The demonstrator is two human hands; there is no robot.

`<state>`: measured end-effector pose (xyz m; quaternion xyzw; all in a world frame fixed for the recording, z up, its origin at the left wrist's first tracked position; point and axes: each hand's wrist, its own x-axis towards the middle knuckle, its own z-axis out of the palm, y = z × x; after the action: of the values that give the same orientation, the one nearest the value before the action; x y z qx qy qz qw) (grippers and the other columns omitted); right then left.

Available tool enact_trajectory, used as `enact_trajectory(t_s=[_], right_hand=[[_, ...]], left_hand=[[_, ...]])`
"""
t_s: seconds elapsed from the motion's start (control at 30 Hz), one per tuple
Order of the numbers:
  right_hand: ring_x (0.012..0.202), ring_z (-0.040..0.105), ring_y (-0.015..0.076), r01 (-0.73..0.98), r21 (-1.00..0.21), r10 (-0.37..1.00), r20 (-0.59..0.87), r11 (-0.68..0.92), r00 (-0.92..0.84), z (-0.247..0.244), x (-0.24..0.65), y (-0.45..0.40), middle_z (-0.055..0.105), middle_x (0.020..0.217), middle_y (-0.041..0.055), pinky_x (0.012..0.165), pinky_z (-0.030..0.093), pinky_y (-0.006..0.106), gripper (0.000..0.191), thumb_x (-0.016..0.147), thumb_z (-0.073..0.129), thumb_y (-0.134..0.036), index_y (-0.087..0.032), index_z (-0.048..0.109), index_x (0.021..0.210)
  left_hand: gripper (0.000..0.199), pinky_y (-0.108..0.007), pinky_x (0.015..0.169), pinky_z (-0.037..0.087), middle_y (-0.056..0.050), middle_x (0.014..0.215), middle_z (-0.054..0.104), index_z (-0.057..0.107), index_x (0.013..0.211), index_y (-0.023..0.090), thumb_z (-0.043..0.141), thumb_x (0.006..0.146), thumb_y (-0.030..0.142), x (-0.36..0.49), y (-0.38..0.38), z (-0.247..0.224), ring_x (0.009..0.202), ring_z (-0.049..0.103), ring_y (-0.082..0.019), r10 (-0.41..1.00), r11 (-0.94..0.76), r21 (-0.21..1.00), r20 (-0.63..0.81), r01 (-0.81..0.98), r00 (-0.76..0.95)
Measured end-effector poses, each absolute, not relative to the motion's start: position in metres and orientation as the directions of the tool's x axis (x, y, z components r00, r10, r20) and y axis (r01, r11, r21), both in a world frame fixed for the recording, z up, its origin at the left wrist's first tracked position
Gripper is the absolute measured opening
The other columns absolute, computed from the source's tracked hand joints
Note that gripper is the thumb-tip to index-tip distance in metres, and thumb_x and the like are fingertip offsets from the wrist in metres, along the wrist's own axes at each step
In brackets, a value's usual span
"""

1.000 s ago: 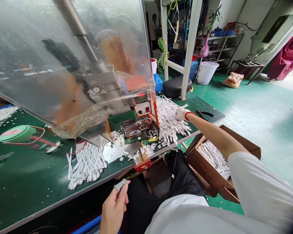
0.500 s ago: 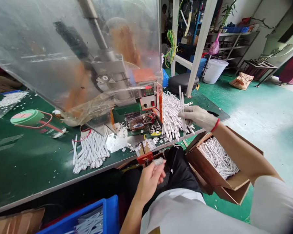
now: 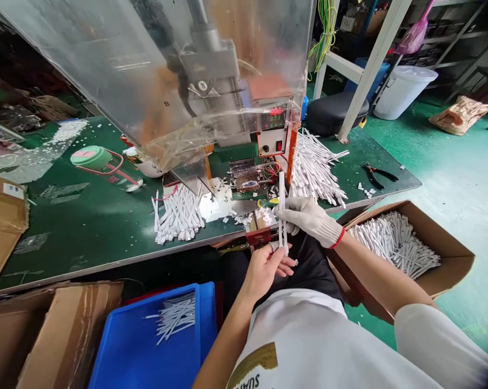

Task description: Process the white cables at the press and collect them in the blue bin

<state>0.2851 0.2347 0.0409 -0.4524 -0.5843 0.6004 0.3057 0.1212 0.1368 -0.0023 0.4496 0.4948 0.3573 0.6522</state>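
1. Right hand (image 3: 311, 220), white work glove with red cuff: grip narrow, holding white strips (image 3: 282, 213) upright between thumb and fingers.
2. Left hand (image 3: 263, 273), bare: grip narrow, a small grey piece (image 3: 273, 246) held at the fingertips. Lower ends of the strips sit just at these fingers; contact can't be told.
3. Strips are over the lap, just off the near edge of the green-topped table (image 3: 85, 237). Clock positions below are from the hands, 12 straight ahead.
4. 12 o'clock: heat press (image 3: 273, 119) with red digital display, behind a clear plastic shield (image 3: 106, 65).
5. 1 o'clock: loose pile of white strips (image 3: 314, 170) on the table.
6. 2 o'clock: black-handled pliers (image 3: 379, 175) on the table.
7. 3 o'clock: open cardboard box (image 3: 430, 237) full of white strips (image 3: 393, 243), beside the right forearm.
8. 7 o'clock: blue plastic crate (image 3: 118, 346) with a few white strips (image 3: 174, 319).
9. 10 o'clock: bundle of white strips (image 3: 179, 216) on the table.
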Motion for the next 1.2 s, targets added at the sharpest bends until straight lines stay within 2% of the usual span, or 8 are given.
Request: enact_trajectory(t_s=[0.13,0.37,0.5,0.67,0.87,1.0,1.2], right_hand=[[0.049,0.055,0.0107,0.139,-0.977,0.887,-0.206,-0.162,-0.414,0.038,0.275,0.233,0.060,0.060,0.0009,0.045,0.045,0.018,0.034,0.084,0.068,-0.044,-0.013,0.066,0.098],[0.050,0.056,0.0115,0.193,-0.969,0.889,-0.219,-0.152,-0.403,0.036,0.265,0.228,0.060,0.058,0.0010,0.047,0.048,0.019,0.028,0.083,0.067,-0.041,-0.014,0.062,0.081],[0.050,0.056,0.0115,0.235,-0.961,0.886,-0.232,-0.145,-0.402,0.034,0.262,0.227,0.060,0.059,0.0012,0.046,0.048,0.019,0.028,0.083,0.067,-0.042,-0.014,0.064,0.081],[0.050,0.054,0.0098,0.153,-0.968,0.840,-0.247,-0.196,-0.484,0.030,0.253,0.241,0.060,0.061,0.0017,0.045,0.045,0.018,0.035,0.084,0.068,-0.048,-0.013,0.064,0.081],[0.040,0.039,0.0049,0.069,-0.945,0.781,-0.304,-0.320,-0.546,0.014,0.225,0.281,0.049,0.052,-0.0026,0.035,0.026,0.016,0.039,0.078,0.075,-0.050,-0.013,0.062,0.075],[0.040,0.043,0.0058,0.013,-0.921,0.797,-0.343,-0.389,-0.497,-0.012,0.211,0.293,0.055,0.058,-0.0002,0.033,0.027,0.016,0.038,0.077,0.075,-0.049,-0.014,0.060,0.075],[0.038,0.041,0.0066,-0.040,-0.906,0.809,-0.356,-0.421,-0.468,-0.033,0.209,0.294,0.051,0.054,-0.0019,0.033,0.027,0.018,0.039,0.079,0.072,-0.052,-0.016,0.057,0.075]], left_hand=[[0.043,-0.024,0.054,0.054,-0.008,0.075,0.074,0.066,0.112,0.010,0.058,0.091,0.047,0.117,0.129,-0.003,0.059,0.071,-0.018,0.897,0.402,0.912,-0.373,-0.086,0.237],[0.043,-0.022,0.052,0.052,-0.005,0.071,0.071,0.068,0.108,0.008,0.067,0.085,0.044,0.118,0.127,-0.014,0.055,0.067,-0.014,0.889,0.450,0.869,-0.414,-0.207,0.195],[0.044,-0.021,0.048,0.049,-0.003,0.065,0.068,0.068,0.105,0.008,0.070,0.082,0.046,0.117,0.128,-0.022,0.050,0.063,-0.013,0.888,0.458,0.856,-0.425,-0.242,0.177],[0.042,-0.025,0.056,0.055,-0.011,0.081,0.075,0.067,0.099,0.010,0.069,0.082,0.048,0.114,0.129,-0.022,0.062,0.071,-0.018,0.883,0.469,0.830,-0.432,-0.303,0.183],[0.041,-0.026,0.061,0.056,-0.011,0.079,0.076,0.067,0.097,0.010,0.070,0.082,0.048,0.103,0.138,-0.011,0.067,0.073,-0.020,0.926,0.371,0.856,-0.369,-0.360,0.078],[0.045,-0.025,0.057,0.055,-0.011,0.073,0.075,0.068,0.094,0.009,0.071,0.080,0.052,0.094,0.149,-0.008,0.064,0.073,-0.021,0.903,0.423,0.840,-0.420,-0.340,0.086],[0.052,-0.024,0.051,0.053,-0.011,0.065,0.073,0.070,0.082,0.008,0.066,0.078,0.060,0.092,0.155,-0.008,0.056,0.071,-0.021,0.873,0.486,0.824,-0.469,-0.291,0.132]])
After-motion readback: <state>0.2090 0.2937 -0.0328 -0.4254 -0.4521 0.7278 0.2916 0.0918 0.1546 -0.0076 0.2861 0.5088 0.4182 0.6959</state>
